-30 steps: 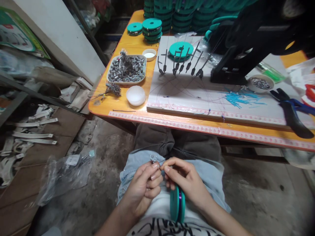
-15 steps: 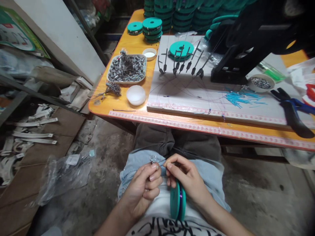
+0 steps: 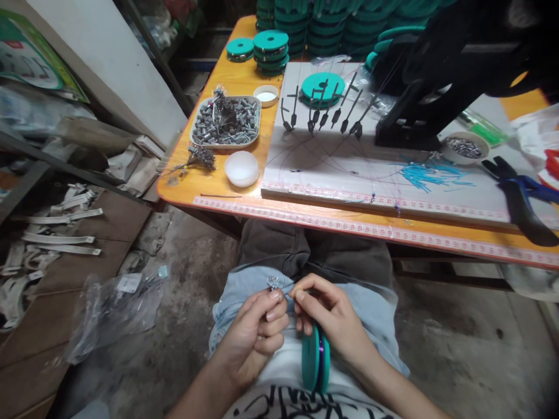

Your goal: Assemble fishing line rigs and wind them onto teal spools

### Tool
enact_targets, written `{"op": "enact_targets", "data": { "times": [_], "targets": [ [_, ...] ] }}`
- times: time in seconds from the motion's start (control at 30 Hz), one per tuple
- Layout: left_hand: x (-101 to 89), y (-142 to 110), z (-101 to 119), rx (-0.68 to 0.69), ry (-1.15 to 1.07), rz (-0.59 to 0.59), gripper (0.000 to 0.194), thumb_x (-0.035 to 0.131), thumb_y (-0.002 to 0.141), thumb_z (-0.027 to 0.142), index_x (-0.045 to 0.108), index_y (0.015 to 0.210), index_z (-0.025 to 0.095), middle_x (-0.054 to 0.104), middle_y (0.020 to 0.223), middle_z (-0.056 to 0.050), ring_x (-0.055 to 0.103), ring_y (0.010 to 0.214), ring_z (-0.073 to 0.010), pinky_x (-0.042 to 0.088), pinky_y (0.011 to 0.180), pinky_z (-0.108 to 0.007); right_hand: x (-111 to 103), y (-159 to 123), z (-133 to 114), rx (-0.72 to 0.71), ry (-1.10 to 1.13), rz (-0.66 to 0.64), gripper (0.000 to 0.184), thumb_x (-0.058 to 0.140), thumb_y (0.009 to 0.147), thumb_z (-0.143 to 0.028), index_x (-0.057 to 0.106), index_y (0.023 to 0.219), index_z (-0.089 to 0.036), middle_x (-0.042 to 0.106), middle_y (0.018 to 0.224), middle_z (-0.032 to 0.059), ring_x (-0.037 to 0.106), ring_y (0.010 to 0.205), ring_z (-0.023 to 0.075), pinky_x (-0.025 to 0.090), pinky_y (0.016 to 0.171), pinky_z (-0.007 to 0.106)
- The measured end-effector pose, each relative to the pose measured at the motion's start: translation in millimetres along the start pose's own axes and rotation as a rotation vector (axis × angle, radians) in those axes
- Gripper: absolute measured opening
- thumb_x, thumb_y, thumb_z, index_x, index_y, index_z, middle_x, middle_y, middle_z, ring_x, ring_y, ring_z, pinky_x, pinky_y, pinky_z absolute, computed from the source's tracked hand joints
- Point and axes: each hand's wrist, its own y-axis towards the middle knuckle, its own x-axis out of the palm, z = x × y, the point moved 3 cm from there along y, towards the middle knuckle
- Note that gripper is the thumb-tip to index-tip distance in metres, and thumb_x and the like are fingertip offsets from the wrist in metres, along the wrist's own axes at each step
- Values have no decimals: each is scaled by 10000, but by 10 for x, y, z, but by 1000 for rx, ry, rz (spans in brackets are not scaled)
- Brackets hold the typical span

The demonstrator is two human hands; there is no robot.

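Camera: worn on your head | Facing: forward and down | Near: your left hand (image 3: 258,323) and right hand (image 3: 326,309), at lower centre of the frame | Farther: the table (image 3: 180,179), which spans upper centre to right | Lower right: floor (image 3: 471,349)

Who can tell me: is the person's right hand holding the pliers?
No, the pliers lie over at the right of the table, clearly apart from the right hand.
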Motion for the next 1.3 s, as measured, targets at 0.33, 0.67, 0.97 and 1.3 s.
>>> {"op": "enact_targets", "data": {
  "times": [0.33,0.67,0.97,1.3],
  "targets": [
    [4,0,1,2,5,7,462,926,623,267,488,703,145,403,565,102,118,438,11,126,308,-66,9,-17,-3,10,1,3,336,666,868,-485,597,825,-159,567,659,-27,547,488,70,429,491,182],
    [-26,29,-31,28,51,21,445,899,661,279,476,726,156,396,587,99,138,450,7,105,335,-75,46,-37,-58,4,-122,-70,275,616,893,-429,614,832,-161,542,616,-12,533,524,108,415,507,219],
    [-44,46,-27,64,102,45,444,868,698,274,436,697,171,366,569,106,110,451,2,90,347,-93,61,-36,-105,-22,-226,-73,217,593,889,-356,637,815,-157,553,588,-3,546,518,123,423,511,229],
    [-54,45,-36,52,125,56,474,884,674,286,423,703,179,356,555,114,99,447,4,77,354,-105,77,-49,-153,-47,-241,-65,199,590,884,-327,636,794,-156,557,586,-7,532,507,107,413,503,218]
  ]
}}
